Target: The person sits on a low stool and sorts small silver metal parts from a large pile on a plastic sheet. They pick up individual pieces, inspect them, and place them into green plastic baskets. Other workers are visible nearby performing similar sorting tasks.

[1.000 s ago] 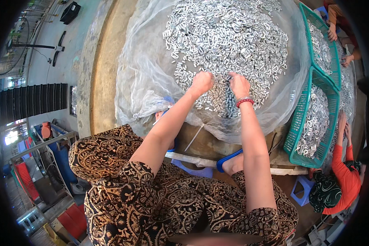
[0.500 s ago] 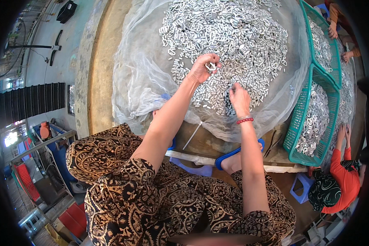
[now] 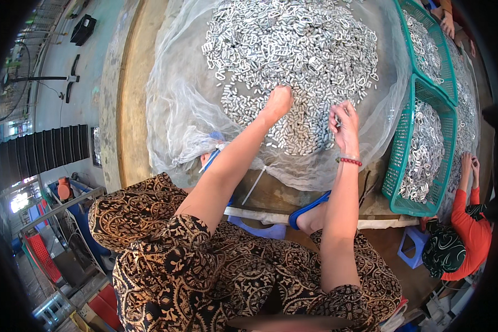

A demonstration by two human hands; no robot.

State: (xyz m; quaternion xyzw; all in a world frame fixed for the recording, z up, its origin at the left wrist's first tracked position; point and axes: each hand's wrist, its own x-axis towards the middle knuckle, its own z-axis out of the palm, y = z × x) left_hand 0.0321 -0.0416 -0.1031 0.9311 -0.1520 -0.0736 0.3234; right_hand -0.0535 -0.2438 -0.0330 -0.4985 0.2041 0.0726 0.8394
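Observation:
A wide heap of small silvery metal pieces (image 3: 293,50), short pellet shapes mixed with oblong rings, lies on a sheer white net (image 3: 174,88). Over the near part of the heap my left hand (image 3: 279,101) is closed, back upward. Whatever its fingers hold is hidden. To its right, my right hand (image 3: 346,123), with a red bead bracelet (image 3: 348,161) at the wrist, hovers at the heap's near right edge. Its fingers are curled in toward the thumb, and I cannot make out what is in them.
Two green plastic baskets (image 3: 393,180) filled with silvery rings stand at the right. Beyond them another person in an orange top (image 3: 470,243) works at more metal pieces, and a further person's hand (image 3: 448,25) shows at top right. A blue stool (image 3: 412,247) stands below.
My right hand has lifted from the pellets and moved right. My left hand has turned over and come slightly down; the oblong ring seen in it before is out of sight.

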